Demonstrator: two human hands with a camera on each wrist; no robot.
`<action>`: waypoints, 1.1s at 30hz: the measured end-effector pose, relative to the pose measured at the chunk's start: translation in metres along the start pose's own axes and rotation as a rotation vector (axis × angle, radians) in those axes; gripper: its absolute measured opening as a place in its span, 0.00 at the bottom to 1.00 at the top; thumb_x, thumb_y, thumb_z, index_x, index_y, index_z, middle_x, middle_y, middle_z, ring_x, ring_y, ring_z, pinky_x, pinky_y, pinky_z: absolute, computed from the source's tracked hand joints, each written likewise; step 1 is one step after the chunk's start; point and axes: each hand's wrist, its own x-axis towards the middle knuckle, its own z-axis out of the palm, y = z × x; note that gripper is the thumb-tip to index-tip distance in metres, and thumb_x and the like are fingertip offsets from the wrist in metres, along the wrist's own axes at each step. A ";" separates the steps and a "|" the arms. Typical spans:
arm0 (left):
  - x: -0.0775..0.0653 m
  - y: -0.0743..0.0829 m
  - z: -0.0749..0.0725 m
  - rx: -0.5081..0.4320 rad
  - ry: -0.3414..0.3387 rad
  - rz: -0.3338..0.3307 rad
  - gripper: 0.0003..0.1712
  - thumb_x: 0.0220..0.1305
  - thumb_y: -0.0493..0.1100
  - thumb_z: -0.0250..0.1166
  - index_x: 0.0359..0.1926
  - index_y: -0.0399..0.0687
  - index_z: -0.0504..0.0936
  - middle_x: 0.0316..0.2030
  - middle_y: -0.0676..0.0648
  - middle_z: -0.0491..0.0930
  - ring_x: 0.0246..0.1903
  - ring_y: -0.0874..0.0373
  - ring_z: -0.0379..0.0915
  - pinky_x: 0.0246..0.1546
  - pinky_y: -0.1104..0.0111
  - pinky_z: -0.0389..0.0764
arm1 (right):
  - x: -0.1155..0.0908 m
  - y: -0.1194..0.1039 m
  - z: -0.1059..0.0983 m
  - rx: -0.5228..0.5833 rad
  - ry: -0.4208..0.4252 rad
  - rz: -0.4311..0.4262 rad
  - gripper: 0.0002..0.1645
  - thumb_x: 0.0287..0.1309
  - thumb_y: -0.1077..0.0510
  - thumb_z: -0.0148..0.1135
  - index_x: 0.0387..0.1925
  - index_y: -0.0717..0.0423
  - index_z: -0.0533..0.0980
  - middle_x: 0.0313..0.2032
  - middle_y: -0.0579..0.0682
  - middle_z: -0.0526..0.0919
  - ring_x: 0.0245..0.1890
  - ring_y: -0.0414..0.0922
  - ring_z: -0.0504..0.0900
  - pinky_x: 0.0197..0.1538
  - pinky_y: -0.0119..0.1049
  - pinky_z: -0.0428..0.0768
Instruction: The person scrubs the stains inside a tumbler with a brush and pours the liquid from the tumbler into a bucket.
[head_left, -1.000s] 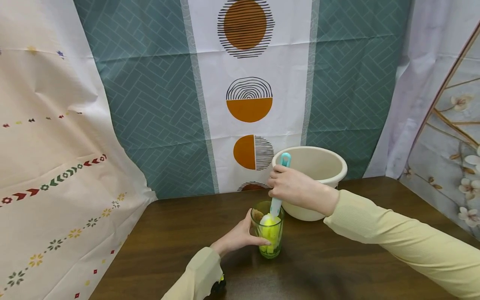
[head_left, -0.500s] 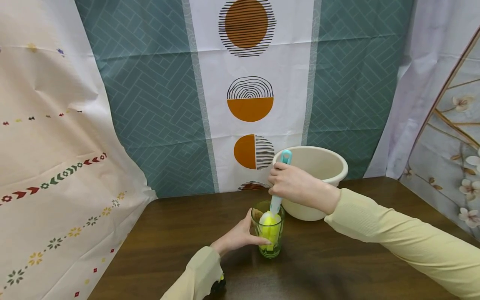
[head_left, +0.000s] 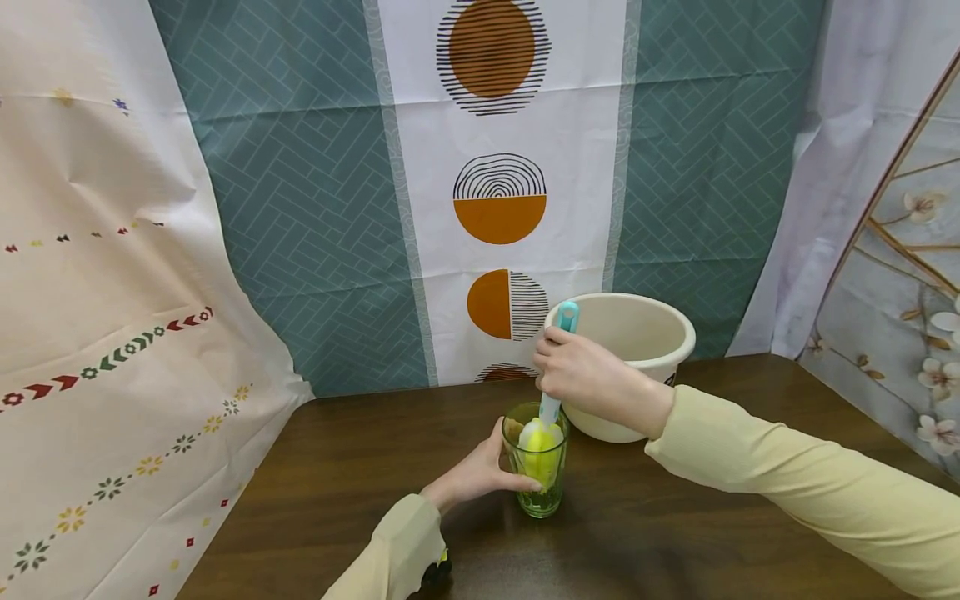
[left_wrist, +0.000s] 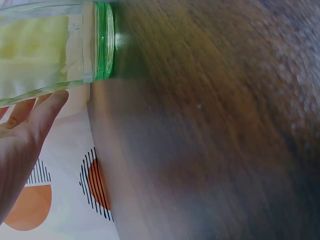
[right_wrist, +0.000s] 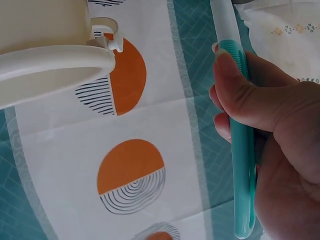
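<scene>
In the head view, a green-tinted drinking glass (head_left: pixel 542 500) stands on the dark wooden table. My left hand (head_left: pixel 480 475) grips it from the left, thumb across the front and the other fingers mostly hidden behind. My right hand (head_left: pixel 581 375) holds a cup-cleaning brush by its turquoise handle (head_left: pixel 567 316), tilted above the glass. The brush's yellow and white sponge head (head_left: pixel 541 450) is inside the glass. In the left wrist view, the pale yellow head shows through the side of the glass (left_wrist: pixel 75 45). The right wrist view has my fingers and thumb curled round the brush handle (right_wrist: pixel 243 165).
A cream plastic basin (head_left: pixel 660 362) stands close behind the glass, to its right. The brown tabletop (head_left: pixel 360 467) ends against hanging patterned cloths (head_left: pixel 315 208) at the back. A small black and yellow object (head_left: pixel 437 571) shows beside my left sleeve.
The sponge head now sits higher in the glass, and more green glass shows beneath it. The handle has tipped slightly left. My left hand and the glass stay in place.
</scene>
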 end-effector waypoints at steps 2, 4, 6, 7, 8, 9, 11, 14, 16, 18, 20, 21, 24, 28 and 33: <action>0.000 0.000 0.000 -0.004 -0.002 -0.003 0.39 0.32 0.47 0.61 0.44 0.48 0.46 0.36 0.53 0.61 0.37 0.63 0.57 0.36 0.64 0.56 | 0.001 -0.002 -0.002 -0.021 -0.008 -0.007 0.07 0.26 0.57 0.60 0.18 0.48 0.73 0.20 0.47 0.69 0.26 0.46 0.62 0.34 0.38 0.53; -0.001 0.000 0.000 -0.014 -0.007 -0.007 0.41 0.32 0.47 0.61 0.46 0.48 0.45 0.37 0.53 0.61 0.37 0.63 0.56 0.36 0.63 0.55 | 0.002 -0.003 -0.004 -0.040 -0.017 -0.013 0.08 0.26 0.57 0.60 0.19 0.48 0.73 0.20 0.47 0.69 0.26 0.47 0.61 0.34 0.38 0.53; -0.001 -0.001 0.000 -0.022 -0.011 -0.009 0.41 0.33 0.46 0.61 0.46 0.47 0.44 0.37 0.53 0.61 0.37 0.63 0.56 0.36 0.63 0.55 | 0.003 -0.004 -0.006 -0.057 -0.025 -0.017 0.08 0.26 0.57 0.60 0.19 0.48 0.73 0.20 0.48 0.70 0.27 0.47 0.61 0.34 0.39 0.53; -0.001 -0.001 0.000 -0.027 -0.013 -0.009 0.41 0.33 0.46 0.61 0.46 0.48 0.44 0.37 0.53 0.61 0.37 0.63 0.56 0.36 0.64 0.55 | 0.003 -0.004 -0.007 -0.062 -0.029 -0.019 0.08 0.26 0.56 0.60 0.19 0.48 0.73 0.20 0.48 0.70 0.27 0.47 0.61 0.34 0.39 0.53; -0.001 -0.001 0.000 -0.031 -0.016 -0.006 0.40 0.33 0.46 0.61 0.46 0.48 0.45 0.37 0.53 0.61 0.37 0.63 0.57 0.36 0.64 0.55 | 0.004 -0.005 -0.008 -0.067 -0.032 -0.020 0.08 0.26 0.56 0.60 0.19 0.48 0.73 0.20 0.48 0.70 0.27 0.47 0.61 0.34 0.39 0.53; 0.000 -0.001 0.000 -0.034 -0.018 -0.002 0.39 0.33 0.46 0.61 0.45 0.49 0.45 0.37 0.53 0.62 0.37 0.63 0.57 0.36 0.65 0.56 | 0.004 -0.005 -0.009 -0.073 -0.035 -0.021 0.08 0.26 0.56 0.60 0.19 0.48 0.73 0.20 0.48 0.70 0.27 0.47 0.61 0.34 0.39 0.53; -0.001 -0.002 0.000 -0.044 -0.022 0.008 0.38 0.33 0.45 0.61 0.44 0.50 0.46 0.36 0.52 0.62 0.37 0.62 0.57 0.35 0.67 0.56 | 0.005 -0.005 -0.011 -0.081 -0.039 -0.024 0.08 0.26 0.57 0.60 0.19 0.49 0.73 0.20 0.48 0.70 0.27 0.47 0.61 0.34 0.38 0.53; -0.001 -0.002 0.000 -0.057 -0.025 0.022 0.37 0.33 0.44 0.61 0.44 0.50 0.47 0.36 0.52 0.62 0.37 0.62 0.58 0.35 0.67 0.57 | 0.006 -0.005 -0.013 -0.088 -0.045 -0.023 0.08 0.26 0.57 0.60 0.19 0.49 0.73 0.21 0.48 0.70 0.28 0.47 0.61 0.34 0.38 0.53; -0.001 -0.002 0.000 -0.059 -0.025 0.019 0.39 0.33 0.44 0.61 0.45 0.49 0.46 0.36 0.52 0.62 0.37 0.62 0.57 0.35 0.67 0.56 | 0.006 -0.004 -0.013 -0.091 -0.042 -0.022 0.07 0.27 0.57 0.59 0.18 0.48 0.73 0.21 0.48 0.70 0.28 0.47 0.61 0.33 0.38 0.54; -0.001 -0.001 0.000 -0.054 -0.024 0.007 0.40 0.33 0.45 0.61 0.46 0.49 0.44 0.37 0.52 0.62 0.37 0.62 0.57 0.36 0.67 0.56 | 0.006 -0.003 -0.014 -0.094 -0.046 -0.022 0.06 0.27 0.57 0.59 0.18 0.48 0.73 0.21 0.48 0.70 0.28 0.46 0.62 0.33 0.38 0.54; -0.001 0.000 0.000 -0.046 -0.021 0.000 0.42 0.33 0.45 0.61 0.46 0.48 0.44 0.37 0.53 0.62 0.37 0.62 0.57 0.36 0.67 0.56 | 0.006 -0.002 -0.015 -0.094 -0.051 -0.022 0.06 0.27 0.57 0.59 0.18 0.48 0.73 0.21 0.47 0.70 0.27 0.46 0.62 0.33 0.38 0.54; -0.001 0.000 0.000 -0.043 -0.018 -0.001 0.42 0.33 0.46 0.61 0.47 0.48 0.43 0.37 0.53 0.62 0.37 0.62 0.57 0.36 0.67 0.56 | 0.006 -0.002 -0.015 -0.092 -0.053 -0.022 0.06 0.27 0.57 0.59 0.17 0.47 0.73 0.21 0.47 0.70 0.27 0.46 0.62 0.33 0.38 0.54; -0.001 0.000 0.000 -0.038 -0.008 0.009 0.41 0.32 0.46 0.61 0.46 0.49 0.45 0.36 0.53 0.63 0.37 0.62 0.57 0.35 0.67 0.57 | 0.007 0.001 -0.016 -0.081 -0.064 -0.022 0.07 0.26 0.57 0.60 0.18 0.47 0.73 0.21 0.47 0.70 0.27 0.46 0.62 0.33 0.38 0.53; 0.000 -0.006 0.000 -0.009 0.007 -0.030 0.43 0.31 0.49 0.61 0.46 0.52 0.43 0.37 0.54 0.61 0.37 0.64 0.56 0.35 0.65 0.56 | 0.006 0.006 -0.014 -0.041 -0.059 -0.021 0.08 0.24 0.56 0.60 0.17 0.44 0.73 0.20 0.45 0.70 0.26 0.44 0.62 0.32 0.36 0.53; 0.005 -0.022 0.001 0.047 0.016 -0.052 0.43 0.28 0.53 0.61 0.46 0.57 0.44 0.37 0.55 0.59 0.38 0.64 0.54 0.34 0.66 0.57 | 0.003 0.012 -0.007 0.015 -0.024 -0.022 0.07 0.26 0.57 0.59 0.16 0.41 0.72 0.18 0.43 0.69 0.24 0.42 0.61 0.31 0.34 0.53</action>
